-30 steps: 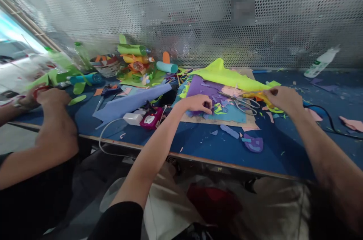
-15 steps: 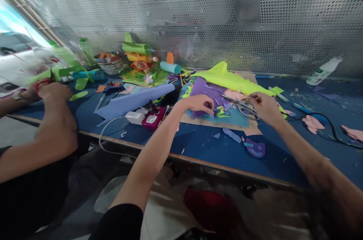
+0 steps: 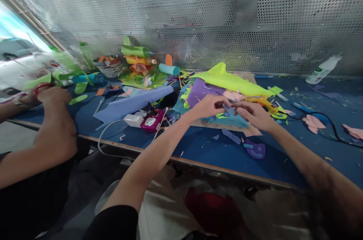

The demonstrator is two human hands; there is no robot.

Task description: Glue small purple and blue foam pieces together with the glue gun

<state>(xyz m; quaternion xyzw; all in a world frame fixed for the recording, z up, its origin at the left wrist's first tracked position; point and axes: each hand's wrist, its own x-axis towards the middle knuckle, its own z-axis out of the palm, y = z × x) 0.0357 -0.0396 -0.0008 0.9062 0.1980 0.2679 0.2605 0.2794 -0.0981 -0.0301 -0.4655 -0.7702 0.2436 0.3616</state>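
Note:
Over the paper pile my left hand (image 3: 211, 105) has thumb and fingers pinched together. My right hand (image 3: 253, 114) meets it fingertip to fingertip, its fingers curled. Small bluish scraps (image 3: 227, 108) show about the fingertips, but what exactly the fingers hold is too small to make out. Under and behind the hands lie a purple sheet (image 3: 197, 92), a blue sheet (image 3: 208, 120) and a bright yellow-green sheet (image 3: 224, 78). Just beyond my right hand lies a yellow-orange glue gun (image 3: 266, 103) with a black cord.
To the left, a co-worker's hand (image 3: 53, 94) holds red-handled scissors (image 3: 42, 88). A magenta power block (image 3: 153, 120) with a white charger (image 3: 134, 120) sits near the table edge. A white glue bottle (image 3: 323, 70) leans at the right. Paper scraps litter the blue table (image 3: 198, 149).
My right hand has left the scissors and moved left to my left hand, which has shifted slightly right. The scissors no longer show, and the glue gun is now visible.

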